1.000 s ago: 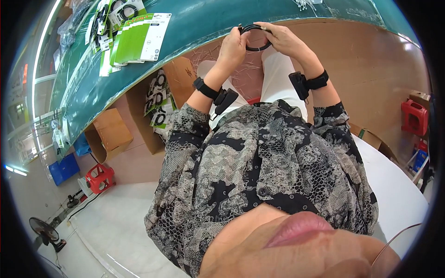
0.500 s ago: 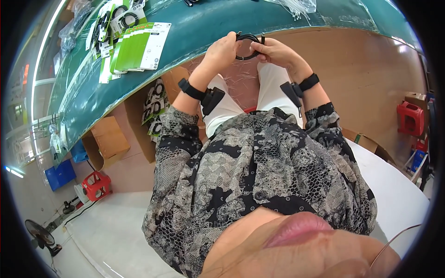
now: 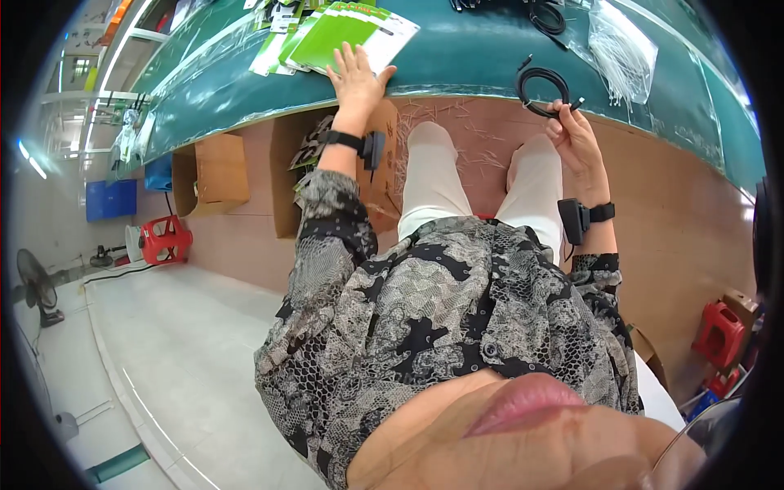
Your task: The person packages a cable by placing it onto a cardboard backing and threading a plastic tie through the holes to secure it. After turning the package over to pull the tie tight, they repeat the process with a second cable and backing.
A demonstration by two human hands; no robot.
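A black cable (image 3: 545, 75) wound into a coil hangs from my right hand (image 3: 572, 135), its fingers pinched on the lower part of the loop at the table's edge. Both plug ends stick out from the coil. My left hand (image 3: 357, 79) lies with spread fingers on the near edge of a fanned stack of green and white cards (image 3: 351, 37). Nothing is gripped in it. A strap with a black box sits on each of my wrists.
The green table (image 3: 457, 61) curves across the top. On it are a bag of clear plastic ties (image 3: 625, 53) and another coiled black cable (image 3: 547, 16). Below stand cardboard boxes (image 3: 222, 171), one holding packed cards. A red stool (image 3: 165, 239) is at left, another (image 3: 719, 333) at right.
My left hand has let go of the coiled cable and moved left onto the card stack. My right hand has carried the cable to the right. The view has turned too.
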